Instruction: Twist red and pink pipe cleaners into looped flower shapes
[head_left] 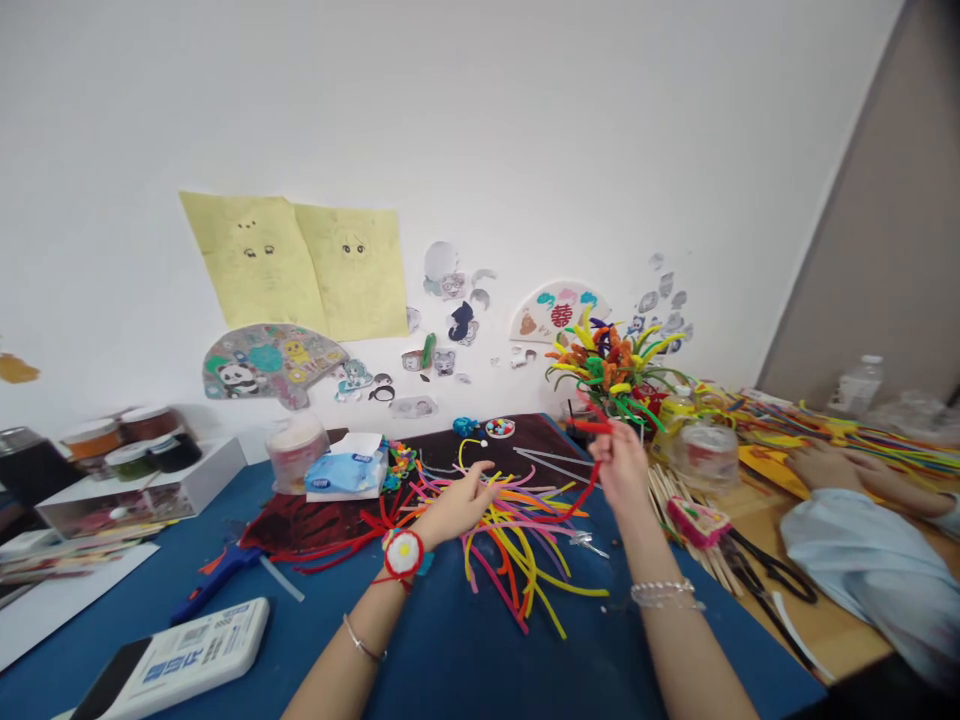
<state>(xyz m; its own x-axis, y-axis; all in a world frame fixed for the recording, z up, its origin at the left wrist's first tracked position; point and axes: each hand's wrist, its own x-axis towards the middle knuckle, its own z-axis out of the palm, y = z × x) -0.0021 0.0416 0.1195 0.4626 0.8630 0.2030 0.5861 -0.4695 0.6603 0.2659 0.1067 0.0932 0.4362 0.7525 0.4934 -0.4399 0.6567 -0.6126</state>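
My right hand (624, 468) is raised above the blue table cover, its fingers closed on a red pipe cleaner (590, 426). A red length hangs in a curve below that hand toward the pile. My left hand (463, 503) hovers over or rests on a spread heap of pink, yellow and orange pipe cleaners (532, 570); its fingers are stretched out and hold nothing that I can see. More red pipe cleaners (322, 553) lie left of my left wrist. Beyond the hands, a small dish of coloured pom-poms (500, 428) sits on a dark cloth.
At left lie a blue glue gun (214, 585), a white box (184, 650) and a tissue pack (346, 470). A pipe-cleaner bouquet (619, 370) stands behind my right hand. Black-handled scissors (772, 568) and sticks lie at right, near another person's hands (840, 470).
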